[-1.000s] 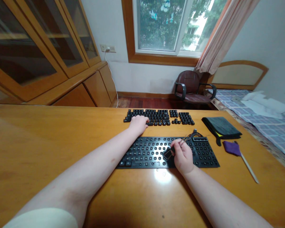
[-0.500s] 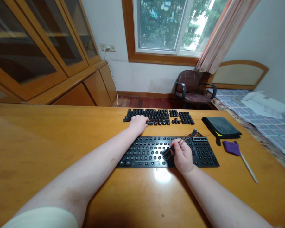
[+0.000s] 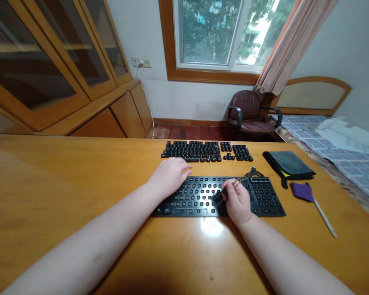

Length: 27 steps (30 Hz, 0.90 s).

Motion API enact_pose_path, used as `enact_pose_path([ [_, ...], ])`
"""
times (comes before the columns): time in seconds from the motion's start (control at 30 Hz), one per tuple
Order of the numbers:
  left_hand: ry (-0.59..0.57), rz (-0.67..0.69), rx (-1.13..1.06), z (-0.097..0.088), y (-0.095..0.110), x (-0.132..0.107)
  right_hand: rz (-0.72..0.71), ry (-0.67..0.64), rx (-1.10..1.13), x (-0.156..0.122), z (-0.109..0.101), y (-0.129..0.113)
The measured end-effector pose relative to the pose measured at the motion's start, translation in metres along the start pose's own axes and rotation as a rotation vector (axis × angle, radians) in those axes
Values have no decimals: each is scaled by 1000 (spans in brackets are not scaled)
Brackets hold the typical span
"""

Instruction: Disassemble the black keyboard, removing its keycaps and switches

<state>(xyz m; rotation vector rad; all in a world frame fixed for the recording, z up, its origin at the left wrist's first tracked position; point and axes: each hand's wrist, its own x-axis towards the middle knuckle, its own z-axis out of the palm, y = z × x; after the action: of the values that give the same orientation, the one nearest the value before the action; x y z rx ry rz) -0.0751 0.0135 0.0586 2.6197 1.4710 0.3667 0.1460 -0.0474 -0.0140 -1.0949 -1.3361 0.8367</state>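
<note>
A black keyboard base [image 3: 264,203] with its caps off lies on the wooden desk [image 3: 64,192]. Behind it, rows of loose black keycaps [image 3: 203,150] are laid out in keyboard order. My left hand [image 3: 167,177] hovers over the upper left edge of the base, between the base and the keycap rows. Its fingers are curled under, and what they hold, if anything, is hidden. My right hand [image 3: 238,198] rests on the middle of the base, closed on a black-handled wire tool [image 3: 219,198] whose thin end points up and right.
A folded black cloth [image 3: 287,163] and a purple-headed brush [image 3: 310,198] lie to the right of the keyboard. The keyboard's cable [image 3: 253,172] is coiled at its top right. Beyond the desk stand a brown armchair [image 3: 249,112], a wooden cabinet [image 3: 64,69] and a bed [image 3: 341,151].
My left hand has drawn back from the keycap rows toward me and now sits over the keyboard base's upper left edge. My right hand and its tool have barely moved.
</note>
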Motion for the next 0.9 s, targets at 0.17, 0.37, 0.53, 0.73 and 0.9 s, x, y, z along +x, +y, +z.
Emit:
enact_pose_path([
  [0.17, -117, 127, 43, 20, 40, -74, 5, -3, 3, 0, 1, 0],
  [0.37, -137, 85, 127, 43, 38, -101, 21, 5, -4, 0, 1, 2],
  [0.53, -194, 50, 107, 37, 34, -101, 4, 3, 1, 0, 1, 1],
  [0.73, -189, 6, 49, 36, 31, -109, 8, 2, -1, 1, 0, 2],
  [0.9, -169, -48, 65, 33, 29, -114, 16, 7, 19, 0, 0, 4],
])
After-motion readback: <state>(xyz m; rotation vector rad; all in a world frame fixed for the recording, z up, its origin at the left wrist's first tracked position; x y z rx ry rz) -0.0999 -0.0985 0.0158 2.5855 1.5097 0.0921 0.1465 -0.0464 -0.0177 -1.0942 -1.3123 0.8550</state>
